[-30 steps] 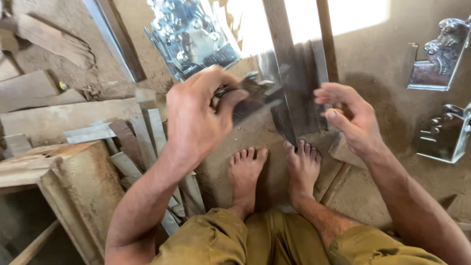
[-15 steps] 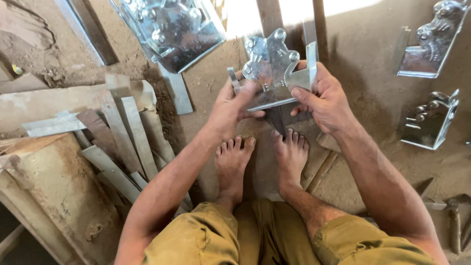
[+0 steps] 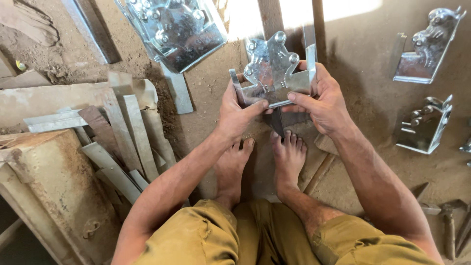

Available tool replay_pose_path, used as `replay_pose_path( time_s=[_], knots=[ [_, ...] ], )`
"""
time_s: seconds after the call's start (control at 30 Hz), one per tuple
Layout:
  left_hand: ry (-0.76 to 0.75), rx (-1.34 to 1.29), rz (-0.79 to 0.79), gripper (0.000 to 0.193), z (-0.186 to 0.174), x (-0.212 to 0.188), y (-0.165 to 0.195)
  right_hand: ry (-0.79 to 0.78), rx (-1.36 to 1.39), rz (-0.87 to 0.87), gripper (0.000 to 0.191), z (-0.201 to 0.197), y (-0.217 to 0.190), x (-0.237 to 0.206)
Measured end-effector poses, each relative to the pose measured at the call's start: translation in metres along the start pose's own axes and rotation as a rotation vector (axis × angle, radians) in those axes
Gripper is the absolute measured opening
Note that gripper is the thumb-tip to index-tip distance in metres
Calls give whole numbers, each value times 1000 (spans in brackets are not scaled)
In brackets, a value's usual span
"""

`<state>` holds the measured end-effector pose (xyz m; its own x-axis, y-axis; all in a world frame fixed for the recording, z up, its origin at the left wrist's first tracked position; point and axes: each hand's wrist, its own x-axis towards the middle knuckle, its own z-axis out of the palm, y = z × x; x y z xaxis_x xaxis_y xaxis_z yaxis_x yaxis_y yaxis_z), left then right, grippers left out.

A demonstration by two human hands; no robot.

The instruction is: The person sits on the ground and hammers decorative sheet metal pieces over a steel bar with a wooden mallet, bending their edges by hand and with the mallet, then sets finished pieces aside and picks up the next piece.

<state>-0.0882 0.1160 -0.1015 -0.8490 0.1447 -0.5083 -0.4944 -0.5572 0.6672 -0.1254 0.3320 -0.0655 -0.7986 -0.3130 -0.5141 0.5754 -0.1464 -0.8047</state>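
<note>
Dirt floor [image 3: 373, 122], both hands gripping embossed metal bracket [image 3: 273, 73]

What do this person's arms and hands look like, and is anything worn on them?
Both forearms are bare, with no sleeves in view. The left hand and right hand wear no gloves, and no rings, watch or bands show. Mustard-brown trousers cover the thighs; the feet are bare.
</note>
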Motion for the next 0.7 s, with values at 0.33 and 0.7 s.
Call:
replay_pose_path(
  time_s=[0.33,0.7],
  knots=[
    [19,-46,0,60,12,1,13,135,-901,52,55,22,-66,63],
    [24,-60,13,53,13,-3,13,55,-1227,-233,48,25,-38,86]
  ],
)
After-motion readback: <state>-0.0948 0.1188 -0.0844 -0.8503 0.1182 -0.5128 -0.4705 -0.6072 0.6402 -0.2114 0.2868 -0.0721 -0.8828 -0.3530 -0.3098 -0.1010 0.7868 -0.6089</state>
